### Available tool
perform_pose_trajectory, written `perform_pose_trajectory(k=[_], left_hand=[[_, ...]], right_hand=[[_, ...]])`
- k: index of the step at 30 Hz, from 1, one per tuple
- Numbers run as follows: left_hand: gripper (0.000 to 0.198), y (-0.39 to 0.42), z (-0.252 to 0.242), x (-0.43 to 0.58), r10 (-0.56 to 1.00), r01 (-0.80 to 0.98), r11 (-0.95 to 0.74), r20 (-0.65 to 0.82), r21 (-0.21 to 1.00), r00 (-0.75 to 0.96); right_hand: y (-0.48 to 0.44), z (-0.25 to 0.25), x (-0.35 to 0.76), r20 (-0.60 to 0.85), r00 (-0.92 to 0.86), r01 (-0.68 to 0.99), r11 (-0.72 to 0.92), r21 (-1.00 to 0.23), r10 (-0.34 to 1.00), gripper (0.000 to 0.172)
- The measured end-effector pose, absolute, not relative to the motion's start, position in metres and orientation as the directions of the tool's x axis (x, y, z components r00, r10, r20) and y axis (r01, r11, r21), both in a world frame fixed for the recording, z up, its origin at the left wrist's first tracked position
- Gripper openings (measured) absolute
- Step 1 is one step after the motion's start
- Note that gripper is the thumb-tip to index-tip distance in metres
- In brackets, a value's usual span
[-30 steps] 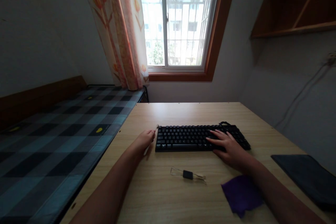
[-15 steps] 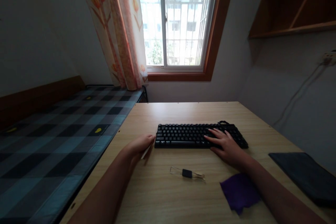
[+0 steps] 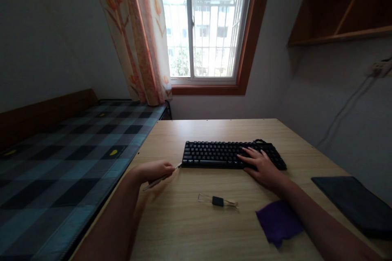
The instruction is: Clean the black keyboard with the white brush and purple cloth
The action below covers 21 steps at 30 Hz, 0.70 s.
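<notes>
A black keyboard [image 3: 220, 155] lies across the wooden desk [image 3: 214, 130]. My right hand [image 3: 260, 167] rests flat on the keyboard's right part, fingers spread over the keys. My left hand [image 3: 156, 170] is closed round a thin pale stick-like tool [image 3: 162, 177], whose tip points at the keyboard's front left corner. A clear-handled tool with a black middle [image 3: 218, 201] lies on the desk in front of the keyboard, between my arms.
A purple cloth [image 3: 277, 222] lies by my right forearm. A dark flat pad [image 3: 352, 202] sits at the desk's right edge. A bed with a checked cover [image 3: 61, 155] adjoins the desk on the left. Window [image 3: 208, 24] and curtain [image 3: 137, 36] stand behind.
My left hand has drawn back toward me and lower, turning the thin tool so it lies more level, its tip near the keyboard's front left corner. The right hand stays on the keys.
</notes>
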State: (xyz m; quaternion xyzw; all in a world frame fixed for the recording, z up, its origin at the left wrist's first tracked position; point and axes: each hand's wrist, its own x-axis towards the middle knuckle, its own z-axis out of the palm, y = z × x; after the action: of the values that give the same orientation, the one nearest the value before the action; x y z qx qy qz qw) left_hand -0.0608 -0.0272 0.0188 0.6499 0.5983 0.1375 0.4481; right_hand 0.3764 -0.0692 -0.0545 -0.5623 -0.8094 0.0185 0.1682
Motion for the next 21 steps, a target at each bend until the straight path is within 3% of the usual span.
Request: perform_pose_trajectory(k=[3,6,8,13,21], left_hand=[[0.036,-0.032,0.036,-0.063,0.756,0.748,0.064,-0.522,0.66,0.396],[0.042,-0.037,0.047,-0.062,0.727,0.736,0.03,-0.52,0.677,0.449],[0.045,-0.038,0.048,-0.059,0.754,0.693,0.012,-0.462,0.721,0.467],[0.045,-0.033,0.034,-0.036,0.933,0.478,-0.05,-0.13,0.877,0.336],[0.038,-0.037,0.012,0.009,0.947,0.115,-0.044,0.004,0.992,0.322]], right_hand=[[-0.069,-0.054,0.376,0.25,-0.311,0.903,0.367,-0.224,0.917,0.051],[-0.069,-0.054,0.376,0.259,-0.313,0.899,0.373,-0.23,0.914,0.051],[-0.069,-0.054,0.375,0.263,-0.315,0.897,0.376,-0.231,0.912,0.051],[-0.07,-0.052,0.375,0.25,-0.324,0.891,0.383,-0.242,0.912,0.05],[-0.086,-0.041,0.377,0.195,-0.35,0.874,0.395,-0.285,0.916,0.051]])
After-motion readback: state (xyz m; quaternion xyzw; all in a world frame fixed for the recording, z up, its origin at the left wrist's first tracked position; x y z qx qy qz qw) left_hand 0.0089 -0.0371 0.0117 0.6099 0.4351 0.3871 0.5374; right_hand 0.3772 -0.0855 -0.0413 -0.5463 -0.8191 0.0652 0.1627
